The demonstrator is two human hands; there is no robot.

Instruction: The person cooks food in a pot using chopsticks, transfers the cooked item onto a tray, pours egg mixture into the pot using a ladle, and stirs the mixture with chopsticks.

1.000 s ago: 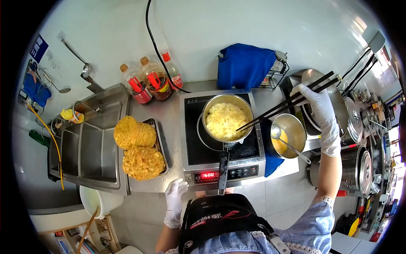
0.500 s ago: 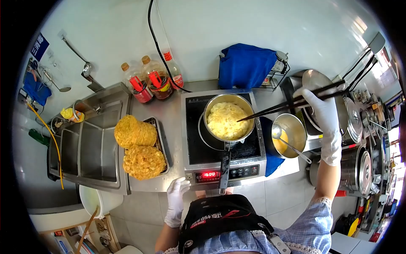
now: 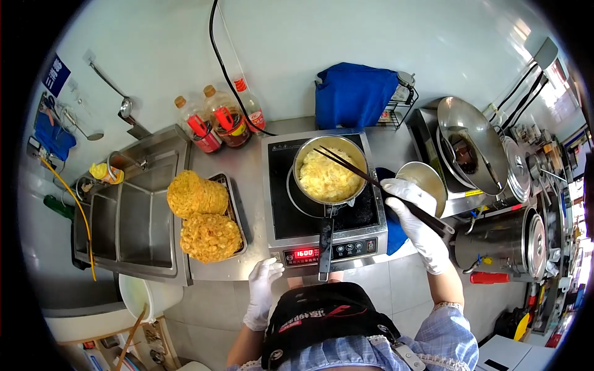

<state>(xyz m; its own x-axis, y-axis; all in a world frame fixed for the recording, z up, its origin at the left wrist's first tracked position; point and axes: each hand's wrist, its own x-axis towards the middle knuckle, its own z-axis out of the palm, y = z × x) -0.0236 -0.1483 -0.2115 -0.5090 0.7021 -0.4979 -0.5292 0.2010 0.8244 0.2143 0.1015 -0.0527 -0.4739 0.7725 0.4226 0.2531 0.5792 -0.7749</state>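
Observation:
My right hand (image 3: 413, 215), in a white glove, grips long dark chopsticks (image 3: 365, 176) over the right side of the cooktop. Their tips are at the upper part of a pot (image 3: 301, 162) filled with pale yellow, frying food (image 3: 331, 176). The pot sits on a black induction cooktop (image 3: 284, 219) with a red display, its black handle pointing toward me. My gloved left hand (image 3: 261, 290) hangs at the counter's front edge, holding nothing, its fingers curved and partly apart. Behind my right hand, a metal bowl (image 3: 427, 176) is partly hidden.
Two golden fried stacks (image 3: 210, 237) lie on a tray (image 3: 238, 213) left of the cooktop. Bottles (image 3: 229, 117) line the wall. A double sink (image 3: 148, 216) is at left, a blue cloth (image 3: 352, 96) behind, a wok (image 3: 467, 117) and large pot (image 3: 495, 244) at right.
My right hand has moved down and left, now in front of the metal bowl. The chopstick tips have shifted from the food's right side to the pot's upper part. My left hand has barely moved.

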